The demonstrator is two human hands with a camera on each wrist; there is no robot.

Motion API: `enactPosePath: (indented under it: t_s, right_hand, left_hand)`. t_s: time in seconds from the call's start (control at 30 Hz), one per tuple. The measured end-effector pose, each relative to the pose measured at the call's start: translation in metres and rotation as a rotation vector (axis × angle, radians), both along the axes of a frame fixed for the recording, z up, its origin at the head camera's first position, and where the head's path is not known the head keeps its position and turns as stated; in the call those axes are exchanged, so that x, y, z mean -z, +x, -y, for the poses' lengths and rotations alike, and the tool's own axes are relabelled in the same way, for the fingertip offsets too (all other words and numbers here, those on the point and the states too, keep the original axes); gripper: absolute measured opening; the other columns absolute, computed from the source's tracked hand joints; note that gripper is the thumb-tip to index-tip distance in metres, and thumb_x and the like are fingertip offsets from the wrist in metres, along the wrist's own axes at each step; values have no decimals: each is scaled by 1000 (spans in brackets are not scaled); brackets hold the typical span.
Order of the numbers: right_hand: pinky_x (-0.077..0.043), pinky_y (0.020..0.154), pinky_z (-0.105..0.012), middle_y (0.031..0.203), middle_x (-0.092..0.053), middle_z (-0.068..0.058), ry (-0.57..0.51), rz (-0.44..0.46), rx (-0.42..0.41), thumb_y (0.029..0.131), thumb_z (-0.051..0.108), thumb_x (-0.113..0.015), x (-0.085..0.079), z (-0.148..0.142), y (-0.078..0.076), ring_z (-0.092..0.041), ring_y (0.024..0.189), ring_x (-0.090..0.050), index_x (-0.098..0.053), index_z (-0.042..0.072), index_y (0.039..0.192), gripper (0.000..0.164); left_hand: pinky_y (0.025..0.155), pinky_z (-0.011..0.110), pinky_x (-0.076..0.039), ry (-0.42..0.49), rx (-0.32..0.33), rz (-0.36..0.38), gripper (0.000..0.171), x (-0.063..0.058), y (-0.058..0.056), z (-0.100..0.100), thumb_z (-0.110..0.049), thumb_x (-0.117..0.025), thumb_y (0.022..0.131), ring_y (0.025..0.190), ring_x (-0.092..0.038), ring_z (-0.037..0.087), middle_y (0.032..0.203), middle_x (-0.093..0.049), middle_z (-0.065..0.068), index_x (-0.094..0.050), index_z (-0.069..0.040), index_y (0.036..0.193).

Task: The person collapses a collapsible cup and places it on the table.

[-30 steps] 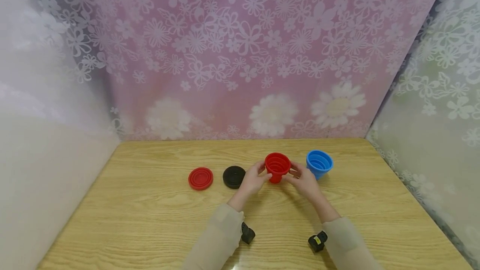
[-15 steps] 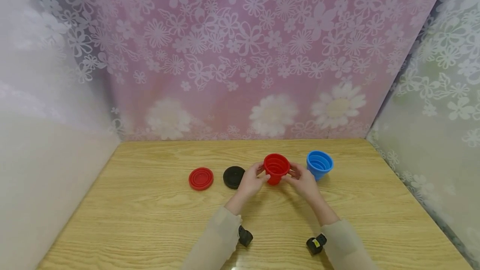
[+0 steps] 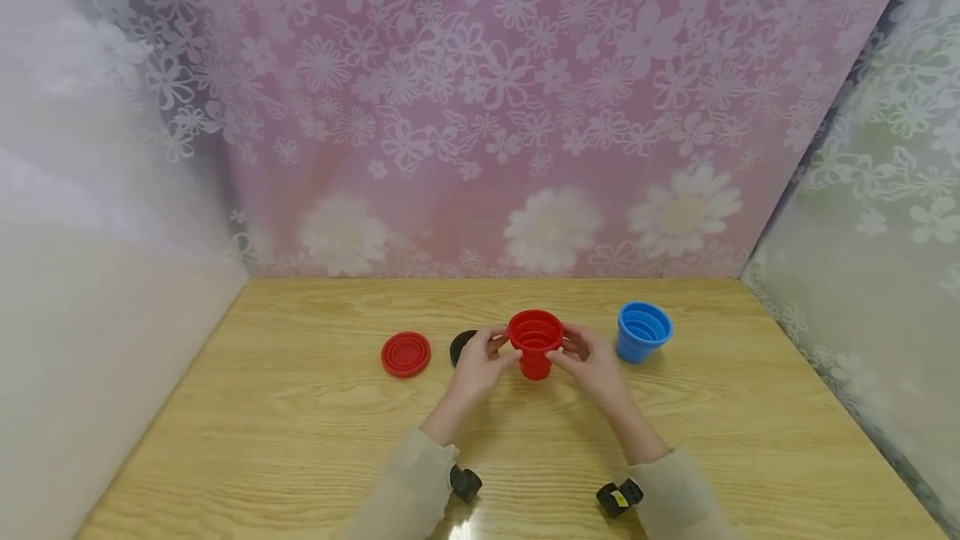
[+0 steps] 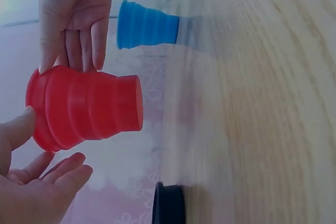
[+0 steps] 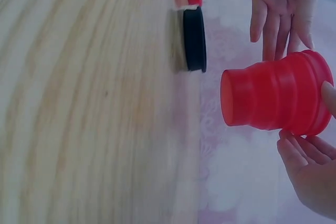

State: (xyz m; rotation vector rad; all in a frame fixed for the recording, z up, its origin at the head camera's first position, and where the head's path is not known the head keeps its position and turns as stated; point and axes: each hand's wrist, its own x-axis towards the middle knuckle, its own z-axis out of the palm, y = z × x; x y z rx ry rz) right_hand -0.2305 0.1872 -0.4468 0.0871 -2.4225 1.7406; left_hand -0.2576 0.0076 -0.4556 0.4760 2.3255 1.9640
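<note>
Red cup (image 3: 535, 363), aloft; left hand (image 3: 480, 363), right hand (image 3: 596, 363), part-curled, pinching its left and right sides; uneven pressure could tip it.

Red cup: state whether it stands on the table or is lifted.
Lifted: both wrist views show a gap between the red cup and the table.

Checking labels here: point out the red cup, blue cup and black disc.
Red cup (image 4: 86, 106), left wrist view: middle of its outer wall.
Blue cup (image 4: 147, 24), left wrist view: middle of its outer wall.
Black disc (image 5: 195, 39), right wrist view: middle of its side.
</note>
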Motion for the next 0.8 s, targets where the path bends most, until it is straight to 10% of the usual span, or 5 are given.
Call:
enactPosePath:
  t_s: [0.33,0.8]
  right_hand:
    - [-46,82,-32,120,-50,-18,-116,2,-23,79,12,-67,-10,21,8,-30,105,-51,-46,-2,122,50]
    - [-49,76,-28,125,-47,-16,-129,-71,-103,79,9,-67,-18,33,11,-30,98,-54,-46,2,127,54]
  left_hand:
    - [80,31,-47,130,10,42,39,-41,26,21,1,-57,84,107,-49,35,118,-46,28,-40,13,117]
    - [73,29,-50,137,-49,-55,45,-23,15,37,-19,-63,83,97,-56,30,117,-49,16,-45,4,117]
